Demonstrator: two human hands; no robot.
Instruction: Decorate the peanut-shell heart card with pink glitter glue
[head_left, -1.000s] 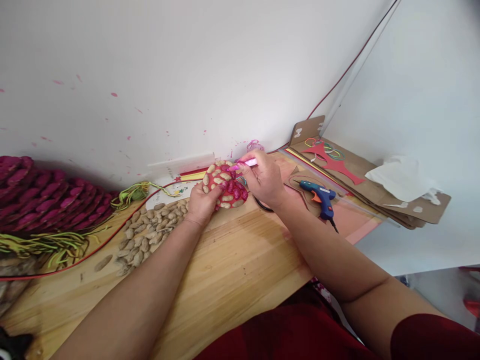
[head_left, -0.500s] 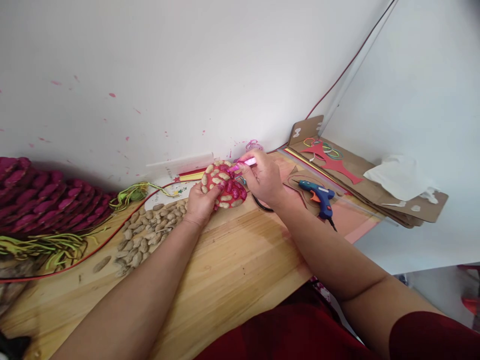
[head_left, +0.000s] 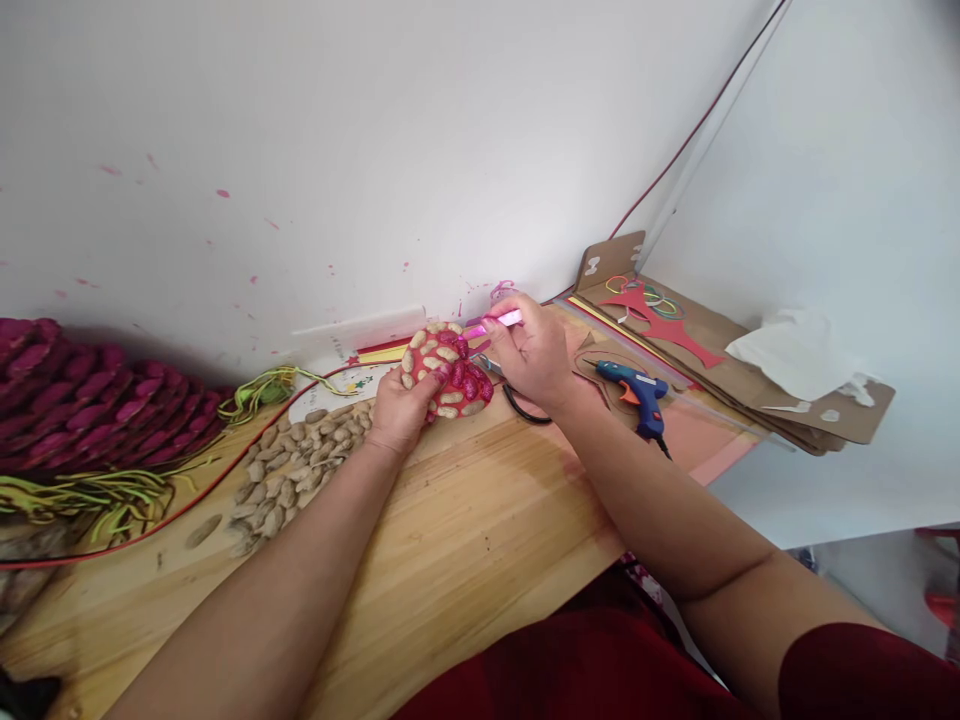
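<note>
My left hand [head_left: 401,410] grips the near left edge of a round red piece [head_left: 431,367] covered with peanuts, its thumb over the front. Several of those peanuts are glossy magenta on the right side, while others keep their natural tan. In my right hand [head_left: 534,350] is a slim pink-and-white paintbrush [head_left: 499,325], pinched between thumb and fingers. Its tip meets the upper right part of the piece, but the bristles are too small to make out. Loose peanuts [head_left: 300,465] lie in a heap beside my left forearm.
Stacked magenta peanut-covered pieces [head_left: 112,400] stand at left, near yellow-green strings [head_left: 112,495]. A red cable [head_left: 217,485] crosses the wooden table [head_left: 420,560]. Right of my hand lies a blue glue gun [head_left: 637,390]; beyond it, cardboard [head_left: 810,430] carries a white cloth [head_left: 787,350].
My right hand has shifted slightly right and turned, showing more of the brush, whose tip has moved slightly. My left hand and the round piece stay nearly in place.
</note>
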